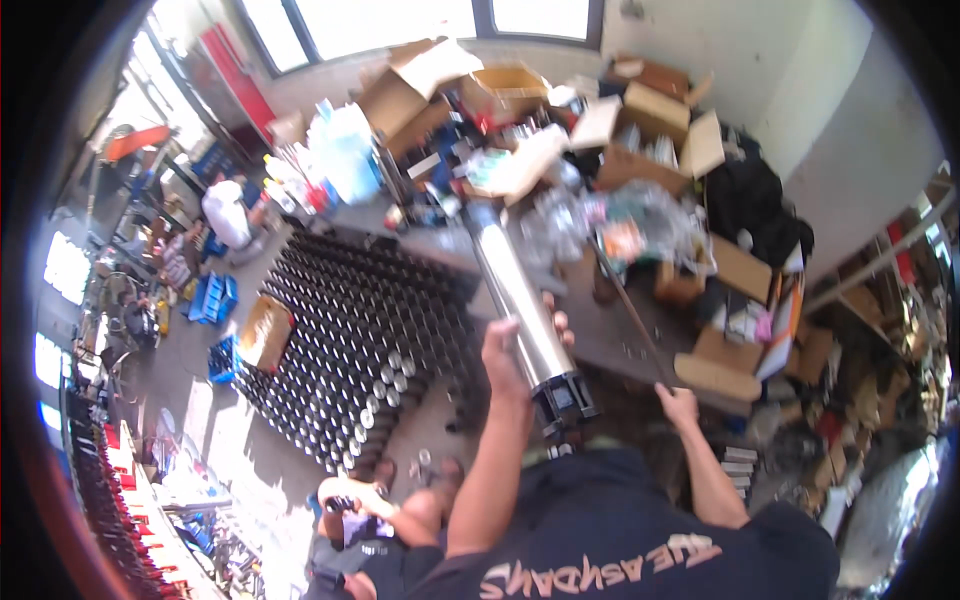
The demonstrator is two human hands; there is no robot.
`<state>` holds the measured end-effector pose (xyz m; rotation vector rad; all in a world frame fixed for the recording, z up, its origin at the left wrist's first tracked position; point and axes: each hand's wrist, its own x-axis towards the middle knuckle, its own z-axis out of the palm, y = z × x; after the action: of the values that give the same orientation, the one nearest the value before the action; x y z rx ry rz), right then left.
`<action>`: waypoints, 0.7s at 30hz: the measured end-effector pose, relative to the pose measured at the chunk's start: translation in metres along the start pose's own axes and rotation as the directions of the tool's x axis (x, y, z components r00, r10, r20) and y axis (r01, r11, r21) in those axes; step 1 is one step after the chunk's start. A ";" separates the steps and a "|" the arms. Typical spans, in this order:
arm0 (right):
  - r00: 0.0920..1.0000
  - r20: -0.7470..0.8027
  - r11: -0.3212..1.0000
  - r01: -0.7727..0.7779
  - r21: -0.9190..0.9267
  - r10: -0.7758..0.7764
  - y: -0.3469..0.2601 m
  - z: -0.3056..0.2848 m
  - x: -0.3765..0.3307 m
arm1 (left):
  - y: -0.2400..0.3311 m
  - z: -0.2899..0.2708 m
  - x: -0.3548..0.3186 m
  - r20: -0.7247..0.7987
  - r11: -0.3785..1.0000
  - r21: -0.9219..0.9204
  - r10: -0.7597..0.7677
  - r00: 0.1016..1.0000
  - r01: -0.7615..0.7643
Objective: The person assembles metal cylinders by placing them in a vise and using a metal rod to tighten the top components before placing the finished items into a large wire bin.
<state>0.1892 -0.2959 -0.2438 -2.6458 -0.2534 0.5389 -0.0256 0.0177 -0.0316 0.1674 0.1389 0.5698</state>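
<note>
1. The left hand is closed around a long shiny metal tube, with the fingers wrapped on its lower part, just above the black end piece.
2. The tube is tilted: its black end is near the person's chest, and its far end points up and to the left, over the desk.
3. The right hand rests on the near edge of the desk. It touches the near end of a thin brown stick, but I cannot tell whether the fingers are really closed on it.
4. The stick lies on the desk to the right of the tube and runs away toward the far side.
5. On the floor, to the left of the tube, many similar metal tubes stand upright in tight rows. A flat cardboard piece lies on their left edge.
6. The far part of the desk is covered with open cardboard boxes and clear plastic bags.
7. Another person sits low on the floor, near and to the left, beside the rows of tubes.
</note>
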 end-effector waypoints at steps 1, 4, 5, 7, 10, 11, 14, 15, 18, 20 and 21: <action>0.994 0.059 0.991 -0.094 0.098 0.089 0.018 0.032 -0.024 | -0.002 0.015 -0.005 0.091 0.999 0.047 0.023 0.996 -0.028; 0.973 0.162 0.950 -0.202 0.239 0.166 0.043 0.091 -0.059 | -0.006 0.034 0.003 0.281 0.998 0.012 0.063 0.958 -0.069; 0.952 0.203 0.931 -0.275 0.238 0.229 0.042 0.104 -0.055 | -0.001 0.041 0.005 0.342 0.998 -0.026 0.063 0.938 -0.058; 0.934 0.205 0.912 -0.337 0.236 0.292 0.041 0.118 -0.052 | 0.007 0.046 0.007 0.445 0.998 -0.054 0.053 0.894 -0.032; 0.897 0.238 0.828 -0.438 0.351 0.373 0.026 0.137 -0.035 | 0.019 0.050 -0.002 0.362 1.000 0.022 0.012 0.932 -0.022; 0.885 0.236 0.787 -0.465 0.405 0.402 0.027 0.143 -0.023 | 0.022 0.056 -0.004 0.304 0.997 0.079 -0.011 0.953 -0.014; 0.919 0.166 0.693 -0.381 0.613 0.358 0.033 0.166 0.014 | 0.028 0.071 -0.023 0.112 0.972 0.235 -0.041 0.993 0.014; 0.915 0.251 0.603 -0.397 0.692 0.315 0.015 0.162 0.013 | 0.034 0.070 -0.027 0.065 0.964 0.264 0.009 0.998 -0.026; 0.902 0.367 0.440 -0.431 0.788 0.227 0.000 0.157 0.022 | 0.046 0.077 -0.039 -0.211 0.871 0.490 0.143 0.967 -0.022; 0.908 0.339 0.335 -0.408 0.849 0.246 -0.001 0.163 0.025 | 0.049 0.076 -0.044 -0.223 0.804 0.594 0.189 0.956 -0.020; 0.893 0.385 0.313 -0.444 0.840 0.233 0.000 0.162 0.027 | 0.051 0.075 -0.044 -0.226 0.765 0.643 0.211 0.951 -0.017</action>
<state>0.1480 -0.2291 -0.3877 -1.4826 0.4846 0.7807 -0.0758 0.0267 0.0556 0.7670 0.6160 0.6528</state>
